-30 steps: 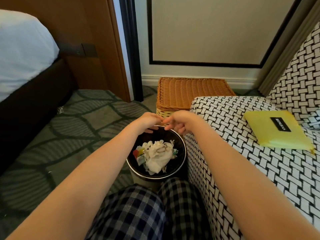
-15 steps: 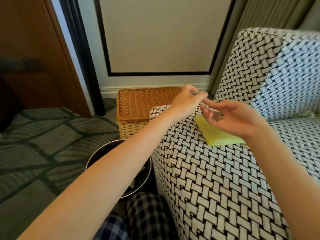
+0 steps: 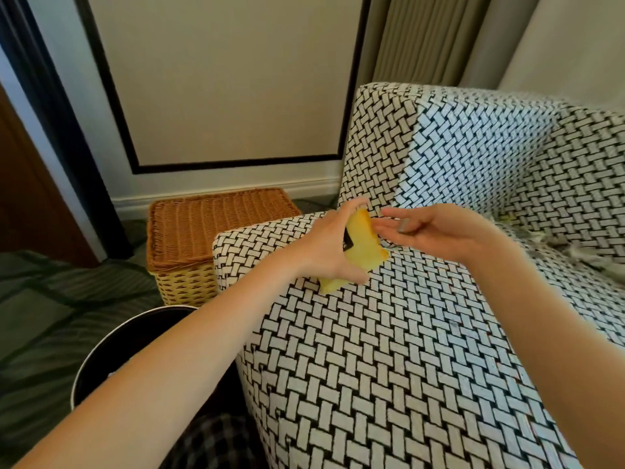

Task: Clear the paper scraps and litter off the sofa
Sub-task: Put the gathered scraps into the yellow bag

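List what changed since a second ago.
Both hands left the round black bin for the black-and-white woven sofa arm. The left hand now grips the flat yellow packet, tipped up on edge; the right hand is open beside it. Bin and wicker basket stayed.

Tilted yellow packet (image 3: 367, 247) over sofa (image 3: 406, 333)

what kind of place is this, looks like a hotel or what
Probably a hotel room or a bedroom's sitting corner, though I can't be sure. A black-and-white basket-weave upholstered sofa sits by a panelled wall, green patterned carpet covers the floor, and long beige curtains hang behind.
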Demonstrator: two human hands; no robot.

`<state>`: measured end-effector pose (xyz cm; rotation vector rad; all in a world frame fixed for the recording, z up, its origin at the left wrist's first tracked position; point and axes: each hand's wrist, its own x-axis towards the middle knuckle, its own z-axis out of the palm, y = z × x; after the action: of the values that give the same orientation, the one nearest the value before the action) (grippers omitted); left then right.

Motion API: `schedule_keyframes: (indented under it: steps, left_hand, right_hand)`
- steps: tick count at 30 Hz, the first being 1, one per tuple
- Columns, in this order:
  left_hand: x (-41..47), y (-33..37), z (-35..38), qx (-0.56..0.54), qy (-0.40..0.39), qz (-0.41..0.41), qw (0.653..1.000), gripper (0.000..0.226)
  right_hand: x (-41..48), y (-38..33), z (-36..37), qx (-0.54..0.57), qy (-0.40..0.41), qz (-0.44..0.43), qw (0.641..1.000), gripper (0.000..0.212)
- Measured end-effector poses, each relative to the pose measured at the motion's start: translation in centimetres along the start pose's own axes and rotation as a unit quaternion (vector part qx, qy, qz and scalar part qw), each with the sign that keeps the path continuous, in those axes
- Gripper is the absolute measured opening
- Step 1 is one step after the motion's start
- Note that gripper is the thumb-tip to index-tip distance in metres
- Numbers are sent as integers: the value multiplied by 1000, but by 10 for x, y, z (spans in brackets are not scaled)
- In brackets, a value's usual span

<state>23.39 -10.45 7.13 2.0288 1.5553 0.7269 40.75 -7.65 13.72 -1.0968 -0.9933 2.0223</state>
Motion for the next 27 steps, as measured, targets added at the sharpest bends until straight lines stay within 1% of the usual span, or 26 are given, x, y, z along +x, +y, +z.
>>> schedule_keyframes:
  steps: [2,4,8,12,15,18,20,22,23,25,26,27]
  left_hand:
    - [-4,-7,3,-79,28,25,996,118]
    - [-5,-12,6,-139,49,31,989,116]
    - [-4,-12,11,-186,83,39,978,113]
    - [0,-7,13,-197,91,40,975,114]
    - [3,-2,15,-211,92,47,972,114]
    - [8,3,19,-224,89,60,969,107]
    - [14,5,23,-213,105,59,970,106]
    - [21,9,29,-195,146,46,969,109]
    - [24,11,31,-194,173,37,965,109]
    - [32,20,38,-209,218,20,953,107]
    - [36,25,42,-217,233,15,948,106]
    - [40,29,46,-220,241,11,945,105]
  right_hand:
    - [0,-8,9,-72,-12,23,997,36]
    - [-1,-15,20,-142,-28,41,989,33]
    - [-3,-30,37,-252,-18,59,966,31]
    - [-6,-38,44,-273,5,66,960,40]
    - [-5,-41,46,-292,-3,67,954,51]
    - [-6,-45,43,-295,2,72,953,55]
    - [-5,-49,40,-316,16,67,946,53]
    - [-1,-50,33,-384,85,26,919,46]
    - [2,-48,30,-429,122,7,895,42]
    - [6,-46,19,-523,183,-54,830,39]
    - [8,-43,11,-535,210,-71,815,39]
    - [13,-40,0,-530,220,-69,816,40]
